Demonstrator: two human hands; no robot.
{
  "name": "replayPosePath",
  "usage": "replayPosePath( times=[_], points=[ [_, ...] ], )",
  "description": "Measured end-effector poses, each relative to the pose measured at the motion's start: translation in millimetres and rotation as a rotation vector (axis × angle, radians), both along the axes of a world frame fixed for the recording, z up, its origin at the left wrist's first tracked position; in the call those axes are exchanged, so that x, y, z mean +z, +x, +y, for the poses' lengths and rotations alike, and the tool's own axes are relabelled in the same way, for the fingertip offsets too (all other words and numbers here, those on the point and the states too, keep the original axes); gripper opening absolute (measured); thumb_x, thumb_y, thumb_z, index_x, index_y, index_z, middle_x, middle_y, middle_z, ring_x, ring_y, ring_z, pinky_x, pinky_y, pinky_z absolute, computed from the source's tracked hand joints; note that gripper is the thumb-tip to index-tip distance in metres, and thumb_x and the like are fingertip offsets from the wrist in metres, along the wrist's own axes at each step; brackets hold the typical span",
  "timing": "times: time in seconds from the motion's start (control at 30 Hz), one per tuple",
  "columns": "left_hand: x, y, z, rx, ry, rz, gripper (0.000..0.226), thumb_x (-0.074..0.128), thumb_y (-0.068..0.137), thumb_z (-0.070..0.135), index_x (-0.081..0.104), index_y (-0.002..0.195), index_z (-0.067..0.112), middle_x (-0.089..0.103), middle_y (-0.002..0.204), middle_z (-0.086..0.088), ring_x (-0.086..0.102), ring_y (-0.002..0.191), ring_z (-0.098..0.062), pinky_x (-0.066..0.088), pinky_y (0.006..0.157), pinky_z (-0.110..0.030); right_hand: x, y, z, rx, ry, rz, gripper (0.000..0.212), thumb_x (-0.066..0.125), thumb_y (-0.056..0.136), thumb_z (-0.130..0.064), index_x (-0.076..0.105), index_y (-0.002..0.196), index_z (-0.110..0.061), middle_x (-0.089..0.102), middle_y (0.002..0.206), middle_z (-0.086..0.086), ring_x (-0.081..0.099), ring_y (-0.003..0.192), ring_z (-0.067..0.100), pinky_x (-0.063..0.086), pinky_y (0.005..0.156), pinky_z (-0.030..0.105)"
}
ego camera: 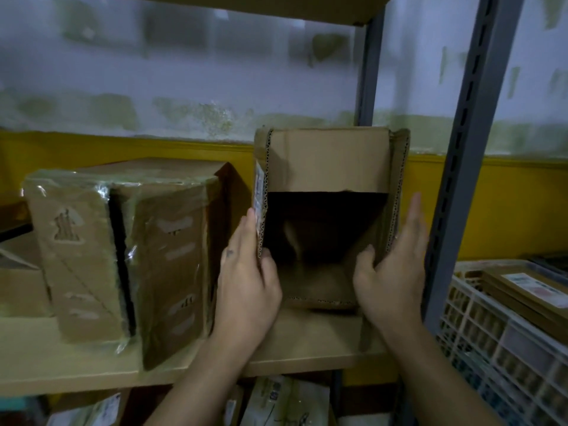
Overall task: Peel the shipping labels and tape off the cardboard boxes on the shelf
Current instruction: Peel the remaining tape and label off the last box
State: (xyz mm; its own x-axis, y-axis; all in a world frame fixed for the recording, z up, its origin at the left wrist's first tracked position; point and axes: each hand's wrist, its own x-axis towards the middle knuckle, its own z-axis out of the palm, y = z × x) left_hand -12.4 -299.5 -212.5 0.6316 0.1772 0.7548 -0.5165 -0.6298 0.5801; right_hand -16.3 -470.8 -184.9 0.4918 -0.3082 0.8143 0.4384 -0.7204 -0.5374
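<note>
An open cardboard box (pixel 329 161) lies on its side on the shelf (pixel 307 345), its dark mouth facing me. A white shipping label (pixel 259 187) sticks to its left outer wall. My left hand (pixel 247 281) grips the box's left wall edge, thumb inside and fingers outside just below the label. My right hand (pixel 396 272) grips the right wall edge, thumb inside the box and fingers stretched up along the outside. Left of it lies another cardboard box (pixel 129 256) wrapped in shiny clear tape, with torn patches on its flaps.
A grey metal shelf upright (pixel 464 179) stands right of the open box. A white plastic crate (pixel 504 339) holding flat labelled cardboard sits at the right. More parcels (pixel 276 398) lie on the shelf below. A small box (pixel 18 281) sits at far left.
</note>
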Motion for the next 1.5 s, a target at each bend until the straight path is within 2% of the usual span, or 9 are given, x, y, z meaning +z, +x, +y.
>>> replayPosePath(
  times=[0.13,0.33,0.5,0.7,0.97,1.17,1.3,1.43,1.5],
  points=[
    [-3,5,4,-0.056,-0.066,0.017,0.069,0.041,0.101,0.005,0.008,0.158,0.025,0.018,0.164,0.005,0.012,0.15,-0.005,0.009,0.112,-0.003,-11,-14,22,-0.334,-0.505,-0.293,0.097,0.074,0.076,-0.021,0.014,0.152,-0.015,0.01,0.153,0.025,0.001,0.148,0.035,0.006,0.118,0.059],
    [-3,4,8,-0.113,-0.04,0.053,0.069,0.041,0.101,0.008,0.006,0.158,0.028,0.022,0.162,0.01,0.018,0.147,0.0,0.019,0.116,-0.012,-12,4,29,-0.306,-0.952,0.101,0.154,0.092,0.035,-0.054,0.002,0.155,-0.02,-0.005,0.158,0.026,-0.003,0.148,0.041,-0.008,0.116,0.058],
    [-3,1,3,-0.146,-0.033,0.044,0.066,0.042,0.1,0.007,0.016,0.157,0.027,0.031,0.158,0.012,0.023,0.14,0.01,0.016,0.104,0.004,11,34,46,-0.426,-0.953,0.114,0.112,0.067,0.085,-0.03,-0.025,0.149,-0.022,-0.016,0.155,0.031,-0.013,0.145,0.046,-0.014,0.113,0.06],
    [-5,0,-2,-0.139,-0.024,-0.005,0.067,0.04,0.1,0.004,0.012,0.156,0.029,0.024,0.158,0.013,0.013,0.137,0.021,0.012,0.106,0.003,3,52,48,-0.4,-0.926,0.135,0.108,0.077,0.074,-0.036,0.008,0.155,-0.014,0.003,0.158,0.028,0.003,0.147,0.045,0.007,0.115,0.063],
    [-3,18,-2,-0.251,0.12,-0.179,0.082,0.05,0.088,0.016,0.01,0.158,0.028,0.007,0.166,-0.001,0.004,0.153,-0.015,0.017,0.123,-0.035,-12,42,34,-0.319,-0.943,0.182,0.093,0.067,0.081,-0.044,0.022,0.152,-0.004,-0.003,0.159,0.025,0.007,0.149,0.036,0.016,0.117,0.055],
    [-7,29,0,-0.26,0.009,0.035,0.099,0.058,0.083,0.05,-0.017,0.149,0.049,-0.012,0.164,0.013,-0.012,0.141,0.017,0.001,0.107,-0.008,-8,-5,17,-0.212,-1.039,0.001,0.076,0.074,0.072,-0.028,0.049,0.137,0.002,0.017,0.157,0.027,0.014,0.147,0.038,0.014,0.116,0.053],
    [-7,29,-1,-0.389,-0.055,0.101,0.104,0.032,0.073,0.092,-0.017,0.151,0.045,-0.016,0.162,0.021,-0.011,0.145,0.01,0.002,0.115,-0.023,9,-43,-6,0.038,-0.511,-0.231,0.063,0.057,0.087,-0.03,0.038,0.144,-0.013,0.023,0.155,0.013,0.019,0.147,0.02,0.022,0.118,0.034],
    [2,29,-7,-0.54,-0.457,0.223,0.106,0.019,0.047,0.107,0.004,0.142,0.063,0.005,0.164,0.018,0.01,0.15,-0.006,0.012,0.122,-0.044,5,-47,-1,0.367,0.203,0.151,0.042,0.033,0.094,-0.068,0.017,0.132,-0.067,0.018,0.148,-0.038,0.02,0.134,-0.017,0.021,0.117,0.033],
    [5,33,-4,-0.501,-0.507,0.282,0.103,0.021,0.048,0.106,0.005,0.141,0.063,0.012,0.164,0.015,0.015,0.149,-0.01,0.013,0.122,-0.046,1,-41,0,0.439,0.326,0.302,0.042,0.025,0.084,-0.075,0.018,0.125,-0.073,0.02,0.14,-0.045,0.024,0.137,-0.008,0.018,0.119,0.039]
  ],
)
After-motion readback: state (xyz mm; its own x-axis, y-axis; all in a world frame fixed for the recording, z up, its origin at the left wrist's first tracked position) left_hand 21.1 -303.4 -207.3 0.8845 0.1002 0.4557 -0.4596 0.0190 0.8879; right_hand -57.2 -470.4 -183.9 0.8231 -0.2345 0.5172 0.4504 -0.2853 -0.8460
